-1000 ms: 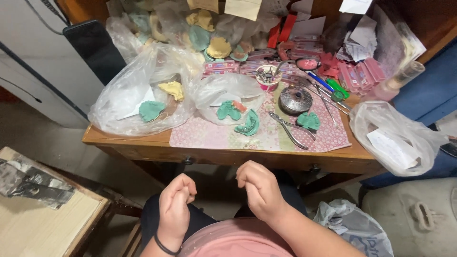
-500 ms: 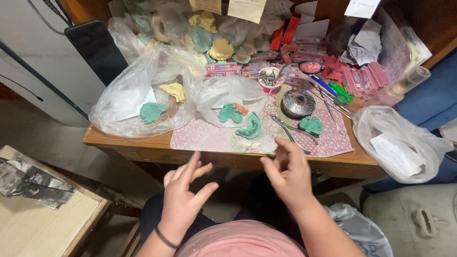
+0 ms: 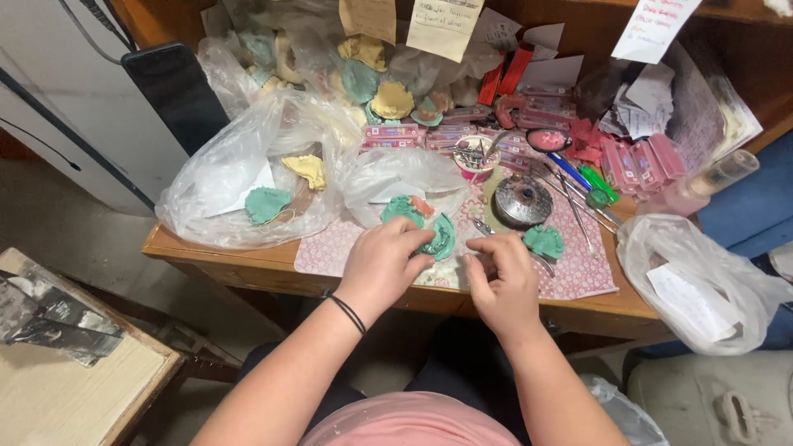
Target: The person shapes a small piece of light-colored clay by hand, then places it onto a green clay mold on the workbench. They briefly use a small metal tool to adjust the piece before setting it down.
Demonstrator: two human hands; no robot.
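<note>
Her left hand (image 3: 382,263) curls over the green dental cast (image 3: 435,237) on the pink patterned mat (image 3: 578,281), steadying it; right hand (image 3: 504,281) hovers beside, fingertips pinched, apparently empty.

cast (image 3: 442,235): teal-green | mat (image 3: 578,277): pink, apparently floral | lid (image 3: 522,201): silver-grey

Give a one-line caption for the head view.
Left hand on a green dental cast, right hand beside it, at a cluttered wooden desk.

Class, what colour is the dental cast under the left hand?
Teal green dental cast, head view.
</note>
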